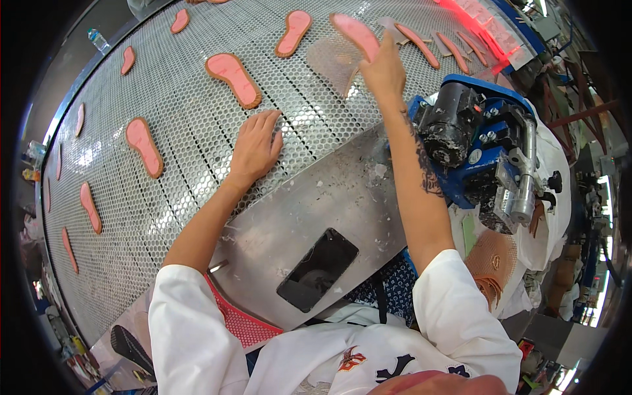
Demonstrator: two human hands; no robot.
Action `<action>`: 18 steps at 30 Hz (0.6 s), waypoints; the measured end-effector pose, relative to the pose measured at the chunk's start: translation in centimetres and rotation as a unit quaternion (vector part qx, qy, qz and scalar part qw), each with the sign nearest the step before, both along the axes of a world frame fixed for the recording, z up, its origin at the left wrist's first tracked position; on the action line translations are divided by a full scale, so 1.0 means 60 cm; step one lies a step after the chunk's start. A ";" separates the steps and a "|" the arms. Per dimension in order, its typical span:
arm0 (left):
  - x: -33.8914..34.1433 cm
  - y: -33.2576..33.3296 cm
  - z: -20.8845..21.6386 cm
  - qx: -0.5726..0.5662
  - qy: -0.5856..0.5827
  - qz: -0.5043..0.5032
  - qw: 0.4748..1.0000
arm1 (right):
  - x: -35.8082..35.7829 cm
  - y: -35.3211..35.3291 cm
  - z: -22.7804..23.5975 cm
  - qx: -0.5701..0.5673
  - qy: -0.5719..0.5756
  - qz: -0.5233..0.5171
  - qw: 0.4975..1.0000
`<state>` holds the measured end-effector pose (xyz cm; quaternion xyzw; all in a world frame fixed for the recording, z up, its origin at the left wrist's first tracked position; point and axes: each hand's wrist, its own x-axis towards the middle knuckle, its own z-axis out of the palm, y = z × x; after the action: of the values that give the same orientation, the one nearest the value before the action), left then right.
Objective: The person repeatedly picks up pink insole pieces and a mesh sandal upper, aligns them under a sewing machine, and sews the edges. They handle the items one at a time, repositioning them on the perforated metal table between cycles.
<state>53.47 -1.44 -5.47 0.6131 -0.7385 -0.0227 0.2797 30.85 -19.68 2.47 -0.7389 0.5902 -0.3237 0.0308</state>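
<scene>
My right hand point(385, 76) pinches the near end of a pink shoe insole point(355, 33) over the metal mesh bed. Beneath and beside that insole lies a thin translucent sheet-like shape point(327, 58), blurred. My left hand point(257, 148) rests on the mesh with its fingers stretched out and holds nothing. Just beyond its fingertips lies a pink insole with a brown edge point(233, 78). Another such insole point(293, 33) sits further off, between the two hands. To the right of my right hand, several narrow pink pieces point(418, 45) lie in a row.
More insoles point(144, 146) are spread over the mesh bed point(191, 125) to the left. A metal plate point(263, 247) in front of me carries a black phone point(318, 268). A blue and black motorized machine point(474, 135) stands close by my right forearm. Red light glows at the far right point(484, 29).
</scene>
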 end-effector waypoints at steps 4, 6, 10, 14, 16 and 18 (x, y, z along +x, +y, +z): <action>0.004 0.004 -0.003 -0.013 -0.011 0.011 1.000 | -0.002 -0.022 -0.003 -0.037 -0.009 -0.022 0.999; 0.007 0.003 -0.003 -0.009 -0.011 0.016 1.000 | -0.005 -0.022 -0.011 -0.029 0.035 -0.053 0.998; -0.004 -0.008 0.000 -0.009 -0.008 0.011 1.000 | -0.023 -0.007 -0.053 -0.075 0.082 -0.056 0.992; 0.005 0.001 -0.006 -0.003 -0.008 0.027 1.000 | 0.002 0.128 -0.030 -0.134 -0.068 0.223 0.963; 0.003 0.002 -0.004 -0.004 -0.003 0.024 1.000 | -0.031 0.240 0.013 -0.056 -0.094 0.336 0.936; -0.003 0.001 0.001 -0.005 -0.002 0.021 1.000 | -0.102 0.326 0.029 0.069 -0.073 0.456 0.884</action>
<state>53.30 -1.35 -5.41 0.6271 -0.7262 -0.0119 0.2814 24.70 -0.10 4.20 -0.8968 0.2046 -0.2854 0.2691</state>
